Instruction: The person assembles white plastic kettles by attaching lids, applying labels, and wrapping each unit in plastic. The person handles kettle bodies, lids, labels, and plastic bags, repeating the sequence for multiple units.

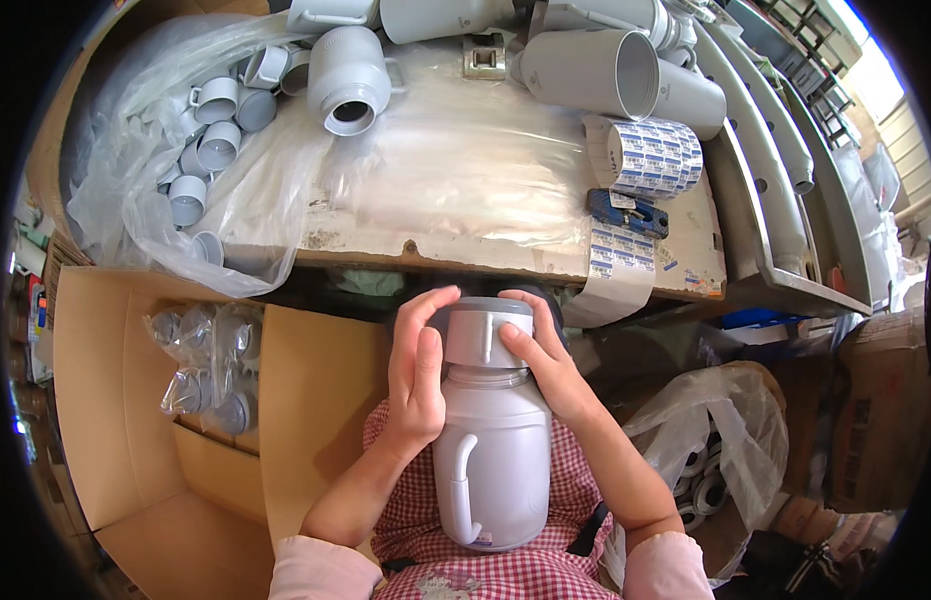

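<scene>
A pale grey insulated jug [493,440] with a side handle rests against my lap, its neck pointing toward the table. Over the neck sits a matching cup lid [473,336] with a small handle and a darker grey end. My right hand [547,362] grips this lid, thumb pressed on its wall and fingers round its far side. Beside the lid on the left, my left hand [417,372] is held with its fingers stretched out and thumb raised. No object shows in it.
On the table [465,262] lie plastic sheets, grey jug bodies [590,75], another jug [349,85], a label roll [653,158] and a blue tool [627,213]. A plastic bag [135,170] holds several cups. An open carton [95,390] stands left; a bag of rings [730,430] sits right.
</scene>
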Demonstrator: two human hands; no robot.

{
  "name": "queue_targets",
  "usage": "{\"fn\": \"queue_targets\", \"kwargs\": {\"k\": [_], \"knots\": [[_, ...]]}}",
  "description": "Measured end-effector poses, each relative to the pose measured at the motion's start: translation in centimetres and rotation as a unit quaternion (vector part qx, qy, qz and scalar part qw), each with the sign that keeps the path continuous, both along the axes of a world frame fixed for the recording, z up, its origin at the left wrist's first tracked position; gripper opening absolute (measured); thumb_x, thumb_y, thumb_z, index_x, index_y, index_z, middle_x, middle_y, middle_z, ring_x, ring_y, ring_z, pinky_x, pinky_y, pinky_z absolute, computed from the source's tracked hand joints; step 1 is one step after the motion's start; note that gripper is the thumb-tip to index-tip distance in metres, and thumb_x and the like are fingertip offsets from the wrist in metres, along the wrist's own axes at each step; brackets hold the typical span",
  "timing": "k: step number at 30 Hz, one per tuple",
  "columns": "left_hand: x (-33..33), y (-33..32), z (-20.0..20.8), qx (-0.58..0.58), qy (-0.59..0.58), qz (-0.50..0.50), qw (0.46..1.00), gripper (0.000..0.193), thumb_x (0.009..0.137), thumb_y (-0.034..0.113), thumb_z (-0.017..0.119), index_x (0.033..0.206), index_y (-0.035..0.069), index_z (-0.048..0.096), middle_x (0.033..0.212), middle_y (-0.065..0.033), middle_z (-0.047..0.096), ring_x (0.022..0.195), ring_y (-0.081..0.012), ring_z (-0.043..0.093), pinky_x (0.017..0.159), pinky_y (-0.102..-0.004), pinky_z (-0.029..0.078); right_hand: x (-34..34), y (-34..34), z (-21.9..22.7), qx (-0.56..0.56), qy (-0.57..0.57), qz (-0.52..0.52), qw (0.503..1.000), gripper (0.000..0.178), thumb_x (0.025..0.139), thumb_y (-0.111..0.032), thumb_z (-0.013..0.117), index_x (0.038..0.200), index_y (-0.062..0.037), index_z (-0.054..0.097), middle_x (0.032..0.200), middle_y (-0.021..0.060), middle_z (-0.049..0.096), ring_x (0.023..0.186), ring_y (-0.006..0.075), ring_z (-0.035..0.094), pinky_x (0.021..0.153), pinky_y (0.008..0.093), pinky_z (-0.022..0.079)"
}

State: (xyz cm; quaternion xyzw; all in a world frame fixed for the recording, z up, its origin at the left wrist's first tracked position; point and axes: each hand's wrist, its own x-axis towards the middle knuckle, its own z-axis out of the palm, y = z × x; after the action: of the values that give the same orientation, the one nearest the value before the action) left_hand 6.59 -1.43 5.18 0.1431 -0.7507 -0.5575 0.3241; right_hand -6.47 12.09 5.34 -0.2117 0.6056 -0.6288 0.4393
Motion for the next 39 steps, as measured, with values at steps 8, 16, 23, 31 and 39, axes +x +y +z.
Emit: {"fn": "queue_targets", "kwargs": {"k": [8, 16, 23, 31, 39], "knots": [[0.3, -0.7, -0.5, 0.083, -0.022, -0.089, 0.992, 0.057, 0.116, 0.034, 0.028, 0.152, -0.005, 0.048, 0.155, -0.0217, 0.051, 0.146, -0.0328, 0.047, 0.123, -0.0403, 0.032, 0.3, -0.2, 0.6, 0.042, 0.024, 0.01, 0.999, 0.057, 0.101, -0.033, 0.066, 0.145, -0.0079, 0.041, 0.126, 0.0148, 0.057, 0.119, 0.023, 0.055, 0.106, 0.036, 0.044], [0.6, -0.3, -0.3, 0.07, -0.065, -0.059, 0.994, 0.056, 0.115, 0.03, 0.022, 0.148, -0.007, 0.049, 0.149, -0.0205, 0.054, 0.139, -0.0298, 0.05, 0.12, -0.0385, 0.035, 0.4, -0.2, 0.3, 0.061, 0.034, 0.02, 0.997, 0.056, 0.101, -0.033, 0.066, 0.143, -0.0061, 0.042, 0.125, 0.0152, 0.058, 0.118, 0.0223, 0.056, 0.104, 0.036, 0.046], [1.5, 0.8, -0.1, 0.085, -0.034, -0.037, 0.995, 0.044, 0.114, 0.023, 0.033, 0.137, -0.005, 0.058, 0.139, -0.0212, 0.06, 0.129, -0.0318, 0.059, 0.112, -0.039, 0.043, 1.1, 1.0, -0.3, 0.033, 0.039, 0.019, 0.998, 0.059, 0.097, -0.026, 0.073, 0.142, -0.0042, 0.043, 0.126, 0.014, 0.058, 0.118, 0.0199, 0.056, 0.105, 0.036, 0.046], [2.3, 2.2, 0.7, 0.069, -0.039, -0.005, 0.997, 0.032, 0.112, 0.018, 0.04, 0.124, -0.001, 0.062, 0.126, -0.02, 0.064, 0.12, -0.0313, 0.062, 0.106, -0.0394, 0.047, 2.5, 3.0, -1.2, -0.028, 0.061, 0.026, 0.997, 0.062, 0.091, -0.021, 0.078, 0.141, -0.0025, 0.045, 0.129, 0.0126, 0.058, 0.121, 0.0195, 0.056, 0.108, 0.036, 0.043], [2.0, 1.1, 0.6, 0.039, -0.047, -0.005, 0.998, 0.033, 0.113, 0.021, 0.042, 0.12, -0.003, 0.063, 0.125, -0.02, 0.065, 0.116, -0.0293, 0.064, 0.107, -0.0393, 0.047, -6.6, -2.7, 4.8, 0.011, 0.321, 0.122, 0.939, 0.028, 0.096, -0.024, 0.078, 0.114, -0.0028, 0.075, 0.135, 0.02, 0.066, 0.121, 0.03, 0.066, 0.103, 0.0417, 0.053]]}}
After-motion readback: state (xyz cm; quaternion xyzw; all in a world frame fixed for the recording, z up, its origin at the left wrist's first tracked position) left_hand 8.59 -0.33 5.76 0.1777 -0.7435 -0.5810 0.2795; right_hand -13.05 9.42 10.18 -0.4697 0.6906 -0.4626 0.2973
